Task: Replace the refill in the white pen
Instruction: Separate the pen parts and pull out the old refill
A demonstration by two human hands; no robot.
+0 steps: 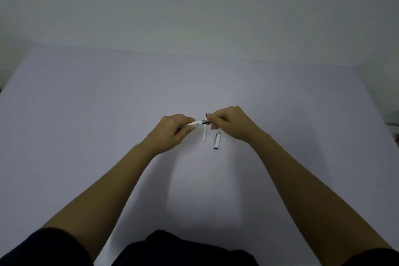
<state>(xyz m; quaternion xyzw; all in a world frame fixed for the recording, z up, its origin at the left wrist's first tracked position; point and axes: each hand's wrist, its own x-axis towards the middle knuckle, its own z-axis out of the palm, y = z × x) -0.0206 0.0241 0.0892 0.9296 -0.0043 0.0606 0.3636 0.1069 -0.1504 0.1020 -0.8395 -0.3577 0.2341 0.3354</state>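
My left hand point(174, 130) grips the white pen barrel point(195, 123), which lies roughly level above the table. My right hand point(231, 123) pinches the pen's dark metallic front section point(205, 122) at the barrel's right end. A thin white refill point(203, 134) lies on the table just below the two hands, pointing toward me. The white pen cap point(217, 141) with its clip lies to the right of the refill, under my right hand. A small dark tip point(206, 114) shows just above my right fingers; I cannot tell what it belongs to.
The work surface is a pale lilac table point(108, 114) against a plain white wall. A pale object point(394, 117) pokes in at the right edge. My dark sleeves and clothing fill the bottom of the view.
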